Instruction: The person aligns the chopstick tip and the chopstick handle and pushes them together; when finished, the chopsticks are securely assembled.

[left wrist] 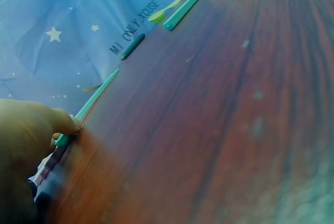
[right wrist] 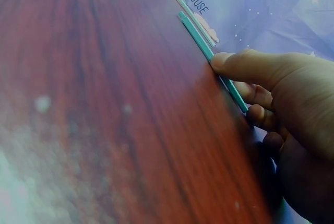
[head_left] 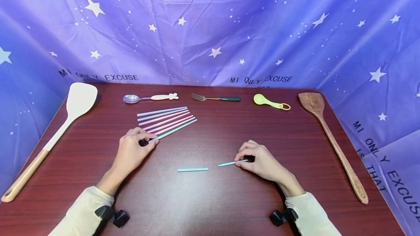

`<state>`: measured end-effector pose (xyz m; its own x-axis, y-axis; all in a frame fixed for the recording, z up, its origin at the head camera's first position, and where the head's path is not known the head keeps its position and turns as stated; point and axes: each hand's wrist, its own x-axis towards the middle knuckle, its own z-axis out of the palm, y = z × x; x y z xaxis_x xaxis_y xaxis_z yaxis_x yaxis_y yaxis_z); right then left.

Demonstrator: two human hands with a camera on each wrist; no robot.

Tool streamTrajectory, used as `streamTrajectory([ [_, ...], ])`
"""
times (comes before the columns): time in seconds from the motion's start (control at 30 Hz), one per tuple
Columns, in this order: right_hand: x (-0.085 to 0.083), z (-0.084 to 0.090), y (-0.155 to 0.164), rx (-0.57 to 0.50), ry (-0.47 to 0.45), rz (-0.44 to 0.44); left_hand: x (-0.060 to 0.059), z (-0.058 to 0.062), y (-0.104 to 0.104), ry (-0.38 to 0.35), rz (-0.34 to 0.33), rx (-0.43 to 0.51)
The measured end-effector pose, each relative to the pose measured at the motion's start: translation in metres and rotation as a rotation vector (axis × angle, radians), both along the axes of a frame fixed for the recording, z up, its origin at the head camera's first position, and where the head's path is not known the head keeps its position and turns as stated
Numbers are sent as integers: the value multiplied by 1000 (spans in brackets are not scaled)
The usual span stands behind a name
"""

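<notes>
A fan of several pastel straws (head_left: 164,116) lies at the middle left of the dark wooden table (head_left: 210,199). My left hand (head_left: 149,139) pinches the near end of the outermost long teal straw (head_left: 174,130); the left wrist view shows my thumb (left wrist: 65,125) on that straw (left wrist: 96,98). My right hand (head_left: 238,160) pinches one end of a short teal straw piece (head_left: 229,163), seen close in the right wrist view (right wrist: 201,38) under my fingertip (right wrist: 222,62). A second short teal piece (head_left: 193,169) lies loose between the hands, touched by neither.
Along the back stand a white spatula with a wooden handle (head_left: 77,101), a metal spoon (head_left: 132,99), a fork (head_left: 213,98) and a green spoon (head_left: 265,101). A long wooden spatula (head_left: 328,130) lies at the right. Purple starry cloth (head_left: 210,28) walls the table.
</notes>
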<state>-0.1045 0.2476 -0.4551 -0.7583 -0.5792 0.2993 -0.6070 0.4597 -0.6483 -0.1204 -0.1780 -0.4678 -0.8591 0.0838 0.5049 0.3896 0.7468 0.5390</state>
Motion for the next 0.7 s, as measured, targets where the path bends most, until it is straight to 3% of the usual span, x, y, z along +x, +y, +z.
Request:
streamTrajectory([
  [0.5,1,2,0,9,-4,-16,3,7,8,29,-12,33],
  [0.6,2,2,0,16,1,-16,9,10,18,25,-46,74],
  [0.7,2,1,0,17,6,-18,18,11,33,-6,-124,103],
])
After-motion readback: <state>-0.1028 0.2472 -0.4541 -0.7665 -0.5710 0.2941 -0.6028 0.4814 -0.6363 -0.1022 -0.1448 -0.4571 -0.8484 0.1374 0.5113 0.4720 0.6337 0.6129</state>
